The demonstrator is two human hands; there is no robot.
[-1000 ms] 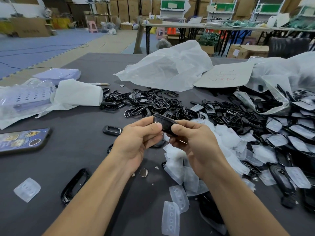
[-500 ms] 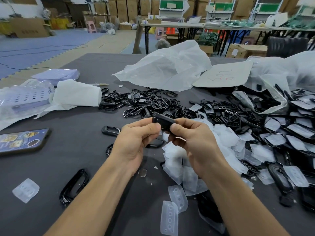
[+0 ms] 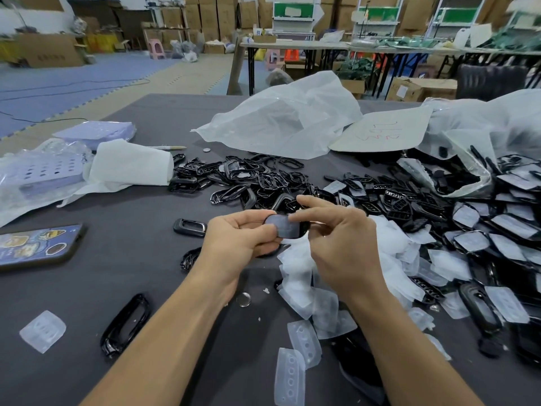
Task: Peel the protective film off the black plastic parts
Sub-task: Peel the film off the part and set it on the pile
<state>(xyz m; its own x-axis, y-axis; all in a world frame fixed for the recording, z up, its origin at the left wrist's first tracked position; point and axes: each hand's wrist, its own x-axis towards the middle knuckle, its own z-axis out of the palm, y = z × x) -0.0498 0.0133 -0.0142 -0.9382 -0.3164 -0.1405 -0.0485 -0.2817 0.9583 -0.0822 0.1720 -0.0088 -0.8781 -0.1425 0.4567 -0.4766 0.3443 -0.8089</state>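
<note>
Warehouse desk [image 3: 131, 273], strewn with peeled films [image 3: 301, 291]: just above it, my left grip [image 3: 240, 238] and right grip [image 3: 336, 247] both pinch one black part [image 3: 292, 231], film [image 3: 279, 224] still on. A slipping thumbnail may miss the edge, or flick the part away.

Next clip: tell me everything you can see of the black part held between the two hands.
The black part is a small, rounded-oblong plastic piece, held above the table over a heap of peeled films. Its broad face is turned toward the camera and looks dull grey, likely film not yet peeled. A glossy black rim shows at its right end. The left hand grips its left end, thumb on top. The right hand pinches its upper edge. Its underside is hidden.
</note>
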